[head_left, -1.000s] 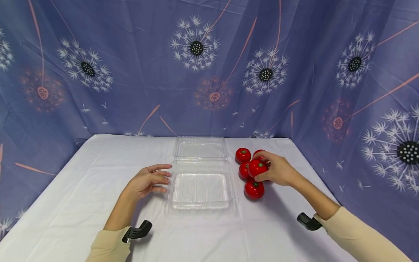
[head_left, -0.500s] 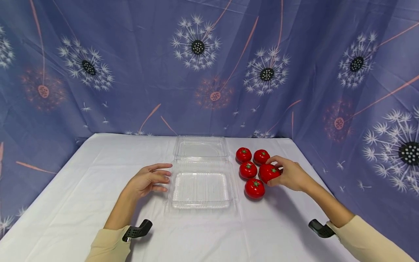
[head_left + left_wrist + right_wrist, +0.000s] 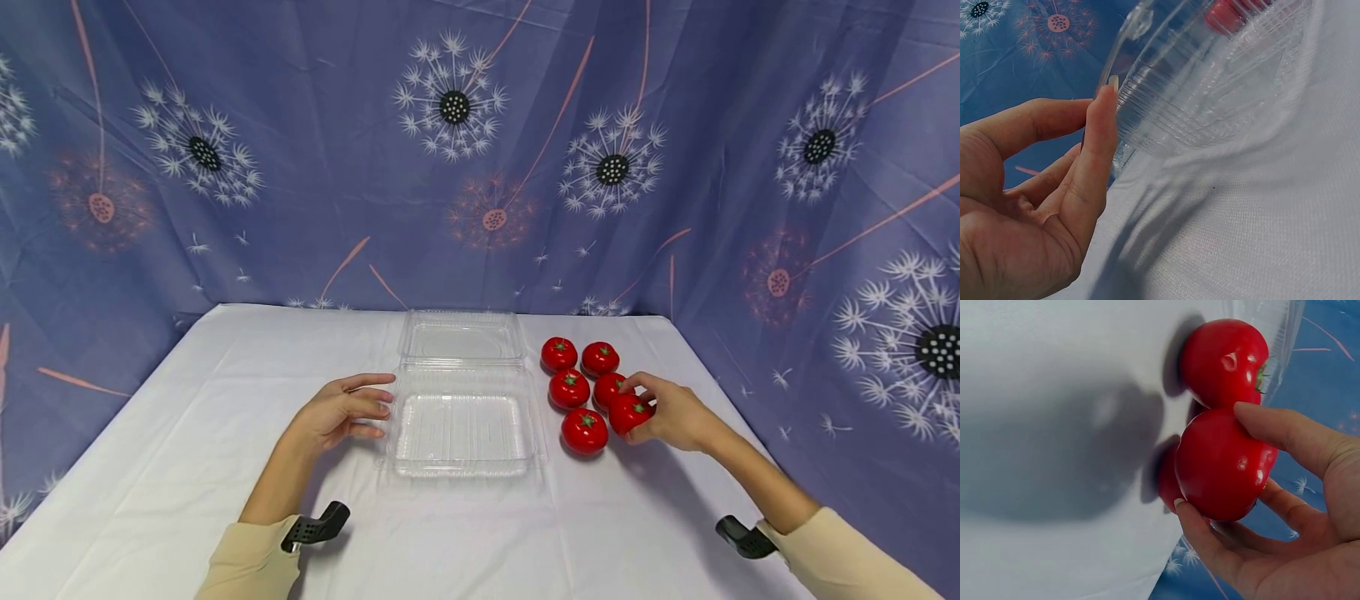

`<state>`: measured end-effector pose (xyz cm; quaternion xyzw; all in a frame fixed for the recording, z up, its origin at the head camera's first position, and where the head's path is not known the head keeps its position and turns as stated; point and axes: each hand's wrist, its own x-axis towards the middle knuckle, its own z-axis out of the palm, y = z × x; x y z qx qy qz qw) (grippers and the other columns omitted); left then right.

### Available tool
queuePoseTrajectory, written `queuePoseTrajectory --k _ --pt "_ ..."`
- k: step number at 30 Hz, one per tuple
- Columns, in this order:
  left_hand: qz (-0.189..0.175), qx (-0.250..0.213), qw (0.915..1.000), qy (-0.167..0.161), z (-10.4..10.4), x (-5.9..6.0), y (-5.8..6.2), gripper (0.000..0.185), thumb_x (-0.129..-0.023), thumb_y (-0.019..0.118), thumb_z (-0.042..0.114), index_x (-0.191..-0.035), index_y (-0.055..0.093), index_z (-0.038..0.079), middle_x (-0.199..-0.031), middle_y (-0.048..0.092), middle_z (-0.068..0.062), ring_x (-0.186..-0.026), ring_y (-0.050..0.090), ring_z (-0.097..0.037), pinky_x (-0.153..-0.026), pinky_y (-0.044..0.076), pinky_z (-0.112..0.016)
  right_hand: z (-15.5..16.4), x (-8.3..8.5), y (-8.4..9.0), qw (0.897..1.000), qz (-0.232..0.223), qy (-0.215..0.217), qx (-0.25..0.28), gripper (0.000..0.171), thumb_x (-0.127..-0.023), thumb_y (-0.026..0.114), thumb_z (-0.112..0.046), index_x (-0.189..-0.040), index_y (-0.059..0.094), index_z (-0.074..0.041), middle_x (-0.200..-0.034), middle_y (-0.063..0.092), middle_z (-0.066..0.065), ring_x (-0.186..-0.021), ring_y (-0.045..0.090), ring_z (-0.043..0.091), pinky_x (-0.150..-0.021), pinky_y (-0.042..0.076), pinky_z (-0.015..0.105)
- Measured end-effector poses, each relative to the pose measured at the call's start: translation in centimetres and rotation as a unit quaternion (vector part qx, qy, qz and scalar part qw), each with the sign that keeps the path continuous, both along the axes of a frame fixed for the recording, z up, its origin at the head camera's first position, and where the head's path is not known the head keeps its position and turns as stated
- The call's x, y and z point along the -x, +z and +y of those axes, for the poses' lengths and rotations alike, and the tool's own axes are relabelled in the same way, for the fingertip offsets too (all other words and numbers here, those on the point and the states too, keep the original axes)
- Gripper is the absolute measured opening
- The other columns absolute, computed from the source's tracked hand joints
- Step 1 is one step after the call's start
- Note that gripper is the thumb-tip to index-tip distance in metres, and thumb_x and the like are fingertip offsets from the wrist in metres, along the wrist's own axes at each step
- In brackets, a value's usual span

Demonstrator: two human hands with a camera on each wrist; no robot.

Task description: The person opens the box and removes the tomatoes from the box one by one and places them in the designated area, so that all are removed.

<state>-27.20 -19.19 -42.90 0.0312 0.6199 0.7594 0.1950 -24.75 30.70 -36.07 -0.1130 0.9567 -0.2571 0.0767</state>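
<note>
In the head view, my right hand (image 3: 671,414) holds a red tomato (image 3: 628,414), thumb and fingers around its sides. The right wrist view shows this tomato (image 3: 1225,465) raised above the cloth, its shadow lying apart from it. Several other red tomatoes (image 3: 585,432) sit close together just left of it. An open clear plastic clamshell container (image 3: 462,473) lies in the middle, with its lid (image 3: 462,340) folded back. My left hand (image 3: 336,414) is at the container's left edge. In the left wrist view its fingertips (image 3: 1102,100) meet the clear rim, fingers mostly straight.
A white cloth (image 3: 187,417) covers the table. Behind and to the right hangs a blue curtain (image 3: 337,167) with dandelion prints. Black wrist cameras (image 3: 318,527) are strapped over both sleeves.
My right hand has moved the held tomato rightward and nearer to me, out from above the group. Another tomato behind it now shows. The left hand and container have stayed put.
</note>
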Motion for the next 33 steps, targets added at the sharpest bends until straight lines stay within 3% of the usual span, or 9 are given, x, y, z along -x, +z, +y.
queuePoseTrajectory --k 19,33 --pt "0.004 0.000 1.0000 -0.009 0.1 0.0 -0.1 0.066 -0.089 0.063 -0.006 -0.151 0.038 -0.006 -0.115 0.065 -0.011 -0.080 0.071 -0.013 -0.068 0.065 -0.034 0.0 -0.4 -2.2 1.000 -0.002 -0.001 0.002 0.066 -0.062 0.093 -0.007 -0.118 0.058 -0.010 -0.104 0.062 0.015 -0.090 0.060 0.027 -0.071 0.055 0.037" --pt "0.007 0.003 1.0000 -0.003 0.0 -0.1 -0.2 0.065 -0.090 0.062 -0.005 -0.151 0.039 -0.007 -0.113 0.066 -0.010 -0.080 0.072 -0.013 -0.070 0.065 -0.036 0.0 -0.5 -2.6 1.000 -0.009 -0.002 0.007 0.067 -0.063 0.093 -0.007 -0.119 0.056 -0.010 -0.107 0.061 0.017 -0.094 0.061 0.030 -0.075 0.058 0.043"
